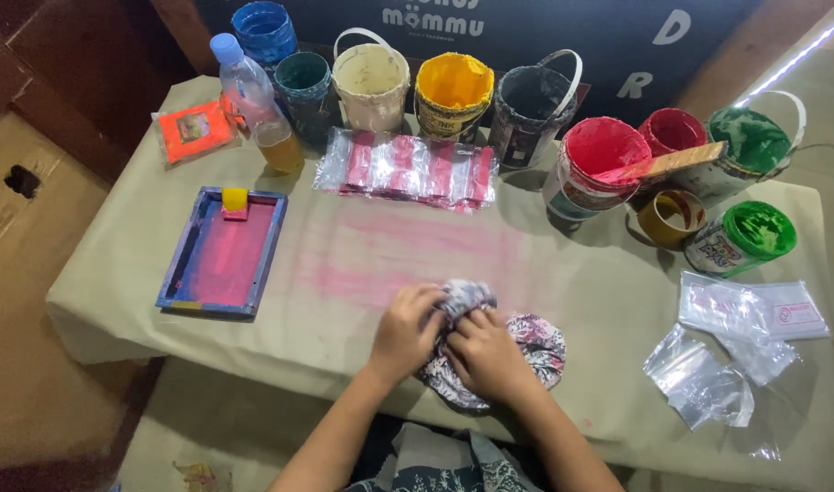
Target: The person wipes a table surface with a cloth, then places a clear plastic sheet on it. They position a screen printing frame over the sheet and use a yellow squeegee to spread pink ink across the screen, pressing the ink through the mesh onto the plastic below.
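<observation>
Both my hands bunch a patterned black-and-white cloth on the beige table cover near its front edge. My left hand grips the crumpled top of the cloth from the left. My right hand presses and holds the cloth from the right, covering its middle. A pink smear stains the cover just beyond the cloth.
A framed printing screen with a small squeegee lies at the left. Several paint buckets line the back edge, beside a plastic bottle. Pink plastic packets lie mid-back. Clear plastic bags sit at the right.
</observation>
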